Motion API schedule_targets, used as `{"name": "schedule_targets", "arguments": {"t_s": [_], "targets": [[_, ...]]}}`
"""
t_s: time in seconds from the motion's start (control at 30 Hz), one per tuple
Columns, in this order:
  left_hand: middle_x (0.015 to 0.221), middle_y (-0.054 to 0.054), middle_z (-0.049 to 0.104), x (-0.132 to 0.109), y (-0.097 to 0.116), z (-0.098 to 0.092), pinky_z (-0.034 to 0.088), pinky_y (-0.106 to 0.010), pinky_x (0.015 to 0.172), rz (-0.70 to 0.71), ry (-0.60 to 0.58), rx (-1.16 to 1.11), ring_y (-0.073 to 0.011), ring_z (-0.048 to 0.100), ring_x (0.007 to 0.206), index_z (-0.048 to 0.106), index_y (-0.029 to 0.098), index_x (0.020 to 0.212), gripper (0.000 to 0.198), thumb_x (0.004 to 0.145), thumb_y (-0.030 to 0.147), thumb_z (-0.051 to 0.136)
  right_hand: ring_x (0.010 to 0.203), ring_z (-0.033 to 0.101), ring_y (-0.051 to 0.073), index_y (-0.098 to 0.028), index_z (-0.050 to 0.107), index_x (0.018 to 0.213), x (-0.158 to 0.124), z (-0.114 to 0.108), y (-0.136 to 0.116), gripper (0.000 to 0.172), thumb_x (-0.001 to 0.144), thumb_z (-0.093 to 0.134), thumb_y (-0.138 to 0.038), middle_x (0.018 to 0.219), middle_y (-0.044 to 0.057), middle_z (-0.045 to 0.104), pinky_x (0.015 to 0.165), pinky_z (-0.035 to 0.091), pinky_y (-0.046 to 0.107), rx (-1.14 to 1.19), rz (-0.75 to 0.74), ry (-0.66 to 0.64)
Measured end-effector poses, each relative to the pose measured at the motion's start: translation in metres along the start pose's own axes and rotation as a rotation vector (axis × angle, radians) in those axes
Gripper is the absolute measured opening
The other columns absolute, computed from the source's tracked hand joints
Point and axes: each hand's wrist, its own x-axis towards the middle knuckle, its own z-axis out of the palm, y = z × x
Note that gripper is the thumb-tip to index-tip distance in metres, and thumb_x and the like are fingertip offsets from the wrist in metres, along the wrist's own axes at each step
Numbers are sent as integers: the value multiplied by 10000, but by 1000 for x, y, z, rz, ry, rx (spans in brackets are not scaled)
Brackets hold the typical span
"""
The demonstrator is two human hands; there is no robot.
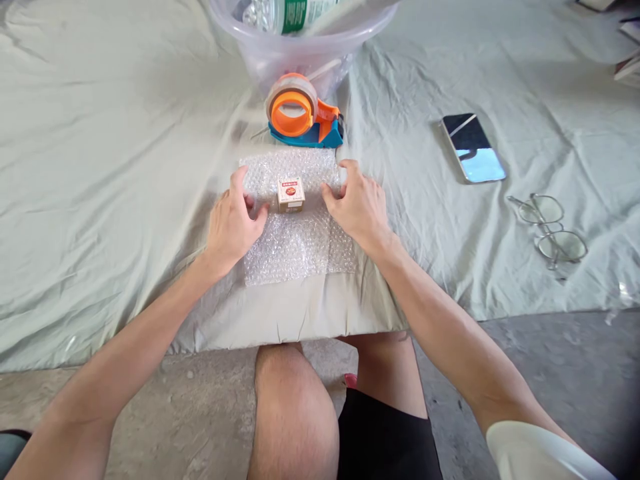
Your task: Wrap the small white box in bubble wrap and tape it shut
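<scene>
While the box (291, 195) rests on the wrap (290, 248), left grip (231, 223) and right grip (360, 203), half open and visibly empty, should work evenly.

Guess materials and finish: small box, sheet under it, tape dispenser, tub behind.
Small box: probably printed cardboard, fairly matte; flat faces, crisp edges.
Sheet: bubble wrap, so clear plastic film, glossy; rows of bubbles catch the light.
Tape dispenser: likely molded plastic, smooth; solid orange and blue parts.
Tub: likely translucent plastic, slightly shiny; contents show faintly through the wall.
</scene>
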Motion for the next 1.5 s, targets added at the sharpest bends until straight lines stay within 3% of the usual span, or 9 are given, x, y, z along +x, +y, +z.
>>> {"name": "schedule_targets", "arguments": {"t_s": [0.23, 0.37, 0.47, 0.57, 0.73, 0.93, 1.03, 1.23, 1.5], "targets": [[1384, -71, 704, 3, 6, 5, 617, -356, 826, -119, 13, -358, -159, 698, 872, 405, 386, 1690, 882, 944, 391, 876, 765, 683, 203, -335, 548, 1499, 2, -3, -5, 644, 934, 832, -458, 1033, -2, 720, 777, 623, 435, 373, 111, -75], [947, 12, 689, 7, 4, 4, 540, -318, 654, -255, -7, -433, -154, 620, 677, 552, 314, 1543, 663, 982, 437, 883, 712, 635, 170, -327, 549, 1420, 7, -15, -14, 738, 836, 949, -535, 1091, 15, 722, 615, 531, 360, 549, 299, -99], [741, 42, 596, 10, 8, 0, 444, -296, 536, -237, -5, -428, -128, 499, 543, 706, 265, 1133, 290, 1021, 488, 854, 620, 555, 162, -299, 575, 1348, 10, -25, -21, 736, 819, 1011, -568, 879, -18, 697, 525, 418, 328, 659, 440, -244], [656, 27, 557, 11, 14, -3, 327, -296, 460, -221, 13, -420, -124, 433, 502, 615, 256, 806, 437, 1049, 556, 820, 568, 498, 147, -283, 653, 1246, 11, -30, -27, 682, 803, 1054, -611, 763, -22, 679, 472, 335, 297, 735, 464, -361], [623, 30, 444, 8, 22, -3, 323, -334, 518, -183, 22, -431, -136, 369, 549, 496, 257, 706, 633, 1085, 672, 787, 700, 600, 167, -274, 715, 1133, 7, -24, -40, 703, 761, 1043, -773, 872, -1, 697, 576, 501, 327, 885, 311, -299], [711, 25, 443, 5, 27, 3, 313, -340, 555, -138, 45, -463, -143, 382, 608, 543, 251, 755, 617, 1067, 722, 792, 768, 616, 177, -300, 794, 1163, -4, -15, -53, 601, 973, 824, -869, 907, 3, 729, 760, 598, 361, 917, 84, -343], [707, 30, 473, 5, 31, 3, 342, -326, 563, -118, 41, -485, -144, 409, 610, 601, 254, 805, 522, 1060, 660, 807, 935, 707, 218, -300, 856, 1214, -8, -14, -54, 484, 1122, 694, -747, 1078, 54, 788, 911, 641, 418, 753, -89, -277], [772, 2, 628, 3, 36, 5, 486, -317, 627, -94, 47, -503, -169, 574, 690, 652, 263, 862, 416, 1085, 582, 798, 1211, 749, 300, -322, 855, 1178, -11, -11, -53, 290, 1161, 689, -559, 1234, 66, 817, 1174, 585, 543, 448, -339, -173], [974, -48, 742, 0, 37, 9, 537, -278, 619, -2, 100, -486, -178, 723, 875, 738, 254, 892, 390, 1106, 566, 833, 1216, 787, 294, -284, 771, 1138, -12, -7, -50, 107, 1170, 680, -329, 1303, 73, 851, 1061, 550, 508, 346, -590, -141]]}}
